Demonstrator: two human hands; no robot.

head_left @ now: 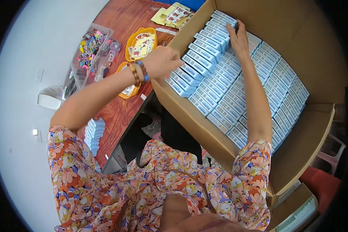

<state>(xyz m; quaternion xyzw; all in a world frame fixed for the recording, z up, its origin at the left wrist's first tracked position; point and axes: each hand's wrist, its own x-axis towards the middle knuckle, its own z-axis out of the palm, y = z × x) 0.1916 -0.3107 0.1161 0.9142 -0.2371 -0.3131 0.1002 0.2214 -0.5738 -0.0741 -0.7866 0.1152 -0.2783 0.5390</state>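
A large cardboard carton [193, 129] stands in front of me on the right, packed with rows of small light-blue and white boxes [224, 87]. Along its left side, one row of small boxes [200, 54] sits higher than the others, and some of them tilt. My right hand [239, 41] reaches to the far end of that raised row, fingers apart and touching the end boxes. Over the carton's left wall hangs my left hand [162, 62], its fingers curled close to the raised row. What those fingers hold, if anything, is hidden.
Left of the carton is a red wood-patterned table [118, 17] with yellow baskets [142, 43] of printed pieces, a clear bin [92, 50] of colourful trinkets and a stack of light-blue boxes [93, 135]. Yellow packets [174, 16] lie farther back. A smaller carton [297, 205] stands lower right.
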